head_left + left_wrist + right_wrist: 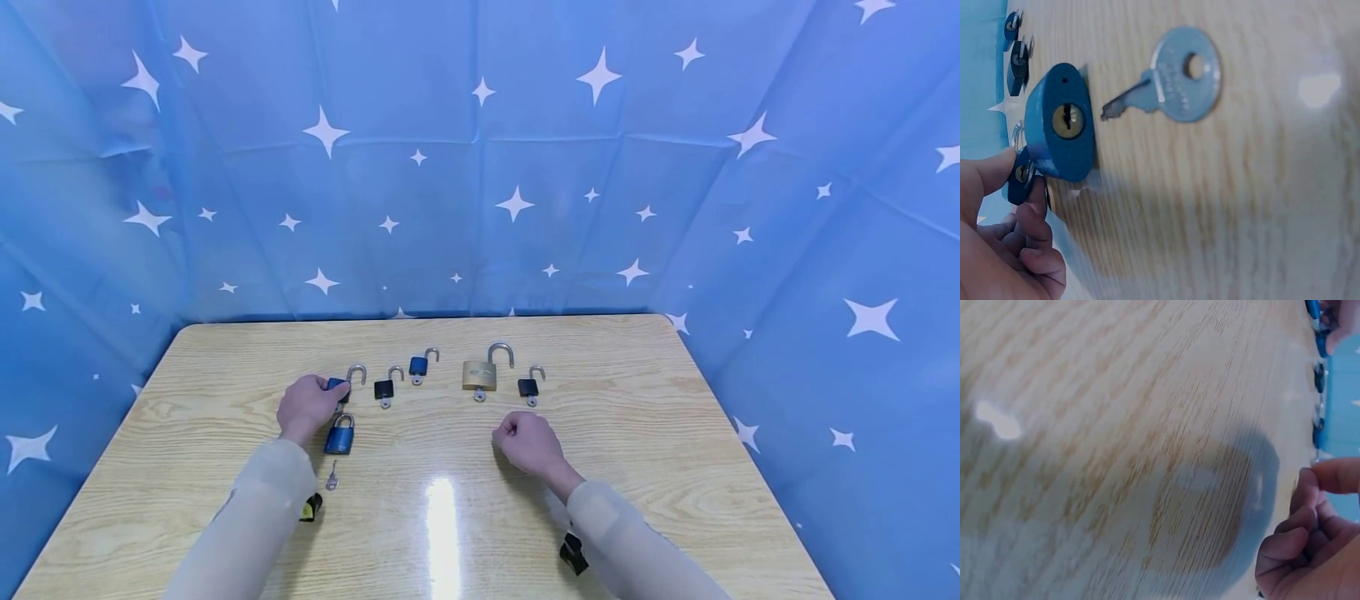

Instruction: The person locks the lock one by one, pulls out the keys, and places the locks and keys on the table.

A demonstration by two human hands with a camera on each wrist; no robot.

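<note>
The small blue padlock [1020, 189] is at the fingertips of the left hand [309, 407], pinched by thumb and fingers, so this hand is the nearer one. Its long axis, open end first, points toward the starry curtain [420, 200]. Just on its near side lies the larger blue padlock [340, 440], then the key [1188, 94] on the tabletop [637, 400]. The right hand [528, 442], well apart, has a clenched grip with nothing visible inside.

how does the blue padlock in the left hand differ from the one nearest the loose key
The held padlock has an open shackle; the near padlock has a closed one. The left hand pinches the held padlock, while the near padlock sits ungripped. Both are blue.
</note>
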